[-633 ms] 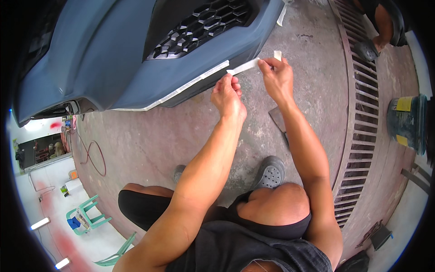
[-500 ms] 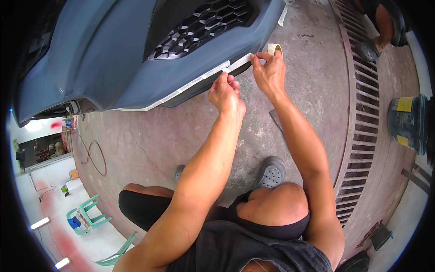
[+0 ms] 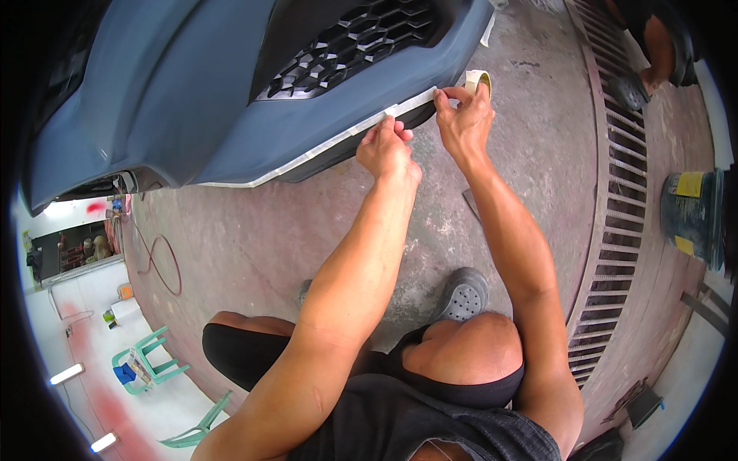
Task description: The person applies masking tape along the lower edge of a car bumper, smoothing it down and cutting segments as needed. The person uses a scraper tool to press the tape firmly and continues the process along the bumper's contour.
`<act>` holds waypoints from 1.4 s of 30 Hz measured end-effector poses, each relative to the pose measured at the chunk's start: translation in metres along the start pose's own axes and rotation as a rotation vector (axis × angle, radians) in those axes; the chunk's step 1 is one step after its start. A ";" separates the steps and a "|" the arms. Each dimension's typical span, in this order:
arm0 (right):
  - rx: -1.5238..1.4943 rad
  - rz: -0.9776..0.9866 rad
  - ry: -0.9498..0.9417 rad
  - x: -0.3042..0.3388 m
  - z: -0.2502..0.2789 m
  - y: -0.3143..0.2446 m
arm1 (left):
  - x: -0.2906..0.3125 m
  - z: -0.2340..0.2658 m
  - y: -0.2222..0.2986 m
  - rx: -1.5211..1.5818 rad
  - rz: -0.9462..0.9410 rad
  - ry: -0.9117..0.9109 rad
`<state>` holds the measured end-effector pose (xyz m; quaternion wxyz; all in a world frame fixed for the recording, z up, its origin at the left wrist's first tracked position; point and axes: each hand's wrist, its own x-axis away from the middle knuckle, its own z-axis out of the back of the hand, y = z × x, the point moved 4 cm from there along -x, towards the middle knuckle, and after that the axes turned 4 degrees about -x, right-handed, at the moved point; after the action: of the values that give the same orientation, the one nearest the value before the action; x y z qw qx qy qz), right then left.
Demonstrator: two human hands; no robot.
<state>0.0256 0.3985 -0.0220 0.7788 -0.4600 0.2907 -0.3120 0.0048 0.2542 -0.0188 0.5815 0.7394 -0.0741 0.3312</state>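
A blue-grey car bumper [image 3: 307,127] fills the upper left, with a black honeycomb grille [image 3: 357,42] set in it. Along its lower edge runs a pale strip of masking tape [image 3: 307,156], above a black lower trim. My left hand [image 3: 387,150] is closed, its fingertips pinching or pressing the strip against the edge. Farther right, my right hand [image 3: 465,123] holds the masking tape roll [image 3: 478,77] with its fingers, thumb and forefinger gripping the strip that stretches between both hands. The roll is partly hidden by the fingers.
Concrete floor [image 3: 530,154] lies below the bumper. A slatted drain grate [image 3: 619,223] runs down the right, with a dark bucket [image 3: 692,215] beyond it. Another person's foot [image 3: 630,91] is at upper right. Green plastic chairs [image 3: 157,361] and a red hose [image 3: 173,269] are at left.
The stretched strip now lies more in line with the tape on the bumper edge. My right hand and the roll have shifted slightly right; my left hand stays at the strip.
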 end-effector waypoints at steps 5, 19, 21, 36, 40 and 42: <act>-0.096 0.019 0.003 0.005 -0.001 0.000 | -0.006 0.003 -0.003 0.049 -0.033 -0.037; -0.181 0.060 0.038 0.010 -0.003 0.008 | -0.001 -0.007 0.006 0.056 0.019 0.043; -0.185 0.066 0.052 0.011 -0.005 0.011 | -0.001 -0.007 0.006 0.072 0.027 0.027; -0.213 0.036 0.070 0.013 -0.009 0.016 | 0.000 -0.006 0.000 0.138 0.057 0.006; -0.232 0.017 0.071 0.014 -0.011 0.016 | 0.003 -0.007 0.001 0.133 0.038 -0.001; -0.212 0.020 0.084 0.013 -0.011 0.014 | 0.004 -0.008 0.002 0.112 0.036 0.014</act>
<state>0.0290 0.3879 -0.0414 0.7159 -0.5235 0.3593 -0.2905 0.0032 0.2619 -0.0140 0.5337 0.7669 -0.0644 0.3505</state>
